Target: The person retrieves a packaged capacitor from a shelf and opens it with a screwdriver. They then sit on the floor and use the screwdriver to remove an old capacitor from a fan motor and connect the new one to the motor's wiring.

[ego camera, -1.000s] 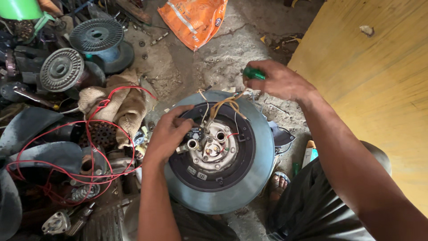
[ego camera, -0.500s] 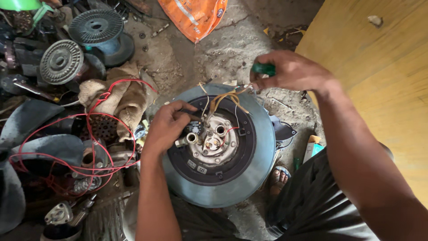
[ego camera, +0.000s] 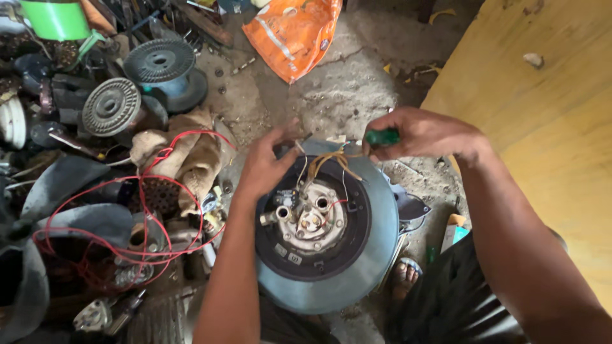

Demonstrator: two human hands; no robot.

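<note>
Left hand [ego camera: 268,167] now higher on round grey appliance [ego camera: 376,255], grip released; right hand [ego camera: 424,135] grasping green-handled tool [ego camera: 381,137].

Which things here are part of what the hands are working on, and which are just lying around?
In hand: round grey appliance base; its yellow and white wires; green-handled tool in right hand; left hand on the base.

Lying about: orange bag; wire spools; red wire; burlap rag.

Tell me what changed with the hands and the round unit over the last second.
Little changed. The right hand keeps its grip on the green-handled tool at the far rim of the round blue-grey unit. The left hand shifted slightly toward the rim, fingers still by the wires. The red wire and spools stayed put.
</note>
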